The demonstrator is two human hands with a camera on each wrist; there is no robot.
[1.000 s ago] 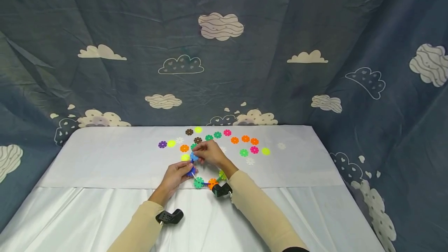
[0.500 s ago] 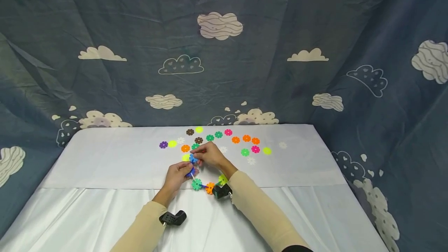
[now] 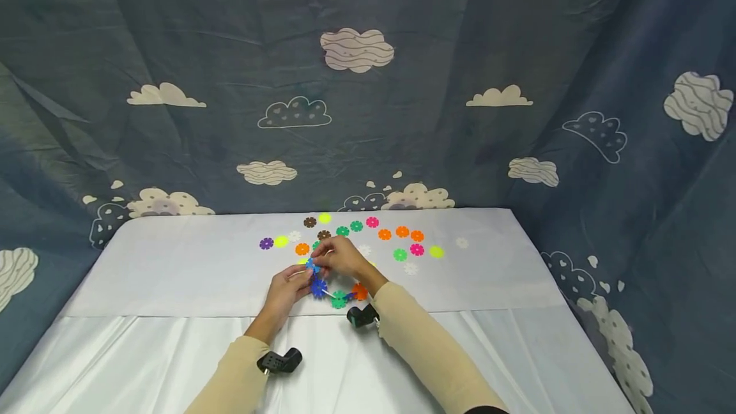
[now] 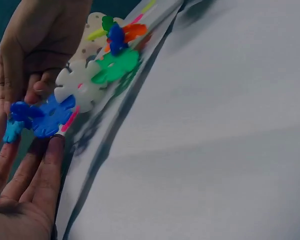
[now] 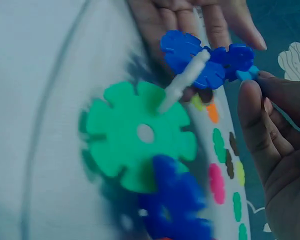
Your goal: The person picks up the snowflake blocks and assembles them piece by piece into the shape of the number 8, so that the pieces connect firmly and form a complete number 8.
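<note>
A linked chain of notched plastic discs hangs between my hands. Its light blue disc (image 5: 248, 74) is pinched by the thumb and index finger of my right hand (image 3: 343, 257). Joined to it are dark blue discs (image 4: 52, 116), then a white disc (image 4: 80, 86), a green disc (image 5: 140, 137), another blue disc (image 5: 175, 200) and an orange disc (image 3: 359, 291). My left hand (image 3: 283, 296) is beside the blue discs, fingers fairly straight and thumb apart from them in the right wrist view. Whether its fingertips touch the discs is hard to tell. My right forearm hides the chain's far end.
Loose discs lie across the back of the white table (image 3: 172, 273): a purple disc (image 3: 266, 243), a brown disc (image 3: 310, 222), a pink disc (image 3: 416, 250), a yellow disc (image 3: 437, 252) and several others. A dark curtain (image 3: 402, 133) with clouds stands behind.
The chain's lower part has swung to the right, its orange disc rising toward my right forearm. The dark blue disc, earlier partly covered by my left fingers, now shows fully beside them.
</note>
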